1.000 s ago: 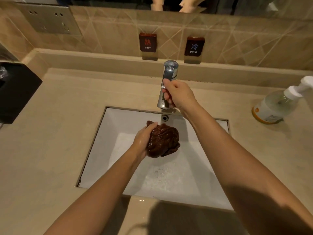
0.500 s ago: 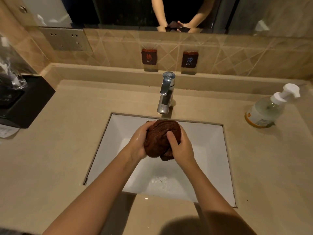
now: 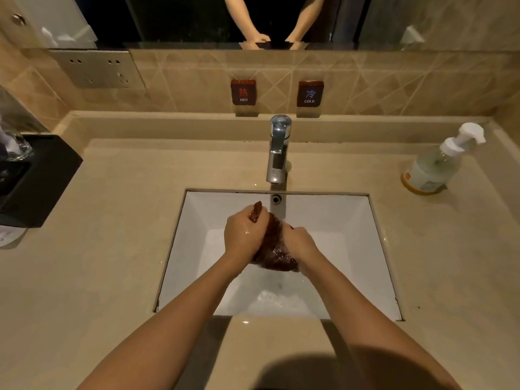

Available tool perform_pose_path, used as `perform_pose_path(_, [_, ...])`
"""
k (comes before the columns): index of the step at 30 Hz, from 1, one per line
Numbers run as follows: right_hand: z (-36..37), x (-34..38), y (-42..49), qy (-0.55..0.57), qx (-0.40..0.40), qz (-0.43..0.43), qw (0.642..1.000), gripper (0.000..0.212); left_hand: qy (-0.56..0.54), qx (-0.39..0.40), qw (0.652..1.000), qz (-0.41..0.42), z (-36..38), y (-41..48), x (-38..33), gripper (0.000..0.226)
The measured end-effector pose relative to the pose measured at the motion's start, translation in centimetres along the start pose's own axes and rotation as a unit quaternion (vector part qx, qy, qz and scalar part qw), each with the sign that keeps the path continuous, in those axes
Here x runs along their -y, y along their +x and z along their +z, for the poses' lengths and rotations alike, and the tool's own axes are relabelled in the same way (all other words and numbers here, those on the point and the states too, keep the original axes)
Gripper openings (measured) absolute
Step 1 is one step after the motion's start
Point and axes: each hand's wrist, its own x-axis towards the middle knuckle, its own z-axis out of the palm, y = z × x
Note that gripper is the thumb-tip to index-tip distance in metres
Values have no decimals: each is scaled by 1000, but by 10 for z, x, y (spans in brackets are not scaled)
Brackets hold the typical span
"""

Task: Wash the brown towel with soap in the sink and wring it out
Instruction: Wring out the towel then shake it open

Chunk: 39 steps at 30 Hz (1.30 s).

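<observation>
Grip clenched both sides: left hand (image 3: 243, 235) and right hand (image 3: 299, 243) squeeze brown towel (image 3: 277, 251) over sink (image 3: 194, 220). Right hand now off faucet (image 3: 278, 147), ball compressed to roll; wringing likely underway.

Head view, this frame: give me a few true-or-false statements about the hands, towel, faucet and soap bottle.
1. The left hand and right hand both grip the brown towel over the sink. True.
2. The right hand rests on the faucet. False: nothing touches the faucet; the right hand grips the brown towel.
3. The soap bottle stands on the counter, right of the sink. True.
4. The brown towel lies spread flat on the counter. False: it is bunched up between the hands.
</observation>
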Motion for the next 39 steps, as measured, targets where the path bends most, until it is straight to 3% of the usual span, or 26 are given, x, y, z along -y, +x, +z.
perform_pose_path(3, [-7, 8, -4, -31, 73, 34, 996, 26, 40, 19, 995, 94, -1, 0, 3, 32])
perform_pose_path(7, [-20, 19, -10, -3, 93, 59, 994, 42, 51, 18, 992, 114, 1, -2, 10, 23])
perform_pose_path(8, [-24, 20, -12, 11, 100, 33, 994, 47, 27, 13, 997, 75, 0, 0, 11, 20])
perform_pose_path(10, [-34, 20, -23, 33, 129, -56, 989, 54, -66, 20, 995, -77, -7, 9, 12, 20])
perform_pose_path(12, [-42, 17, -39, 24, 154, -174, 972, 74, -211, 59, 947, -235, -17, 18, 11, 19])
perform_pose_path(14, [-42, 12, -50, -65, 142, -289, 945, 86, -295, 102, 893, -323, -26, 21, 4, 20])
perform_pose_path(16, [-41, 12, -50, -188, 57, -394, 898, 76, -312, 173, 864, -356, -32, 18, -6, 29])
perform_pose_path(18, [-43, 14, -44, -277, -26, -455, 846, 66, -291, 248, 858, -343, -37, 16, -19, 30])
perform_pose_path(19, [-44, 15, -39, -288, -45, -464, 836, 66, -269, 275, 861, -334, -38, 16, -25, 29])
perform_pose_path(23, [-32, 19, -37, -130, 3, -438, 890, 58, -239, 266, 881, -311, -37, 13, -39, 25])
perform_pose_path(27, [-11, 16, -37, -48, -94, -394, 913, 39, -251, 126, 917, -283, -28, 11, -34, 25])
perform_pose_path(30, [-1, 20, -32, -86, -153, -288, 941, 43, -154, 43, 968, -193, -16, 9, -17, 34])
perform_pose_path(32, [4, 19, -23, -107, -139, -193, 965, 51, -78, 1, 988, -134, -9, 7, -8, 39])
perform_pose_path(35, [6, 14, -13, -102, -87, -104, 985, 56, 10, -12, 998, -62, -3, 3, 5, 39])
perform_pose_path(39, [3, 16, -10, -165, -27, -41, 985, 50, 91, 22, 996, 10, -1, 4, 15, 39])
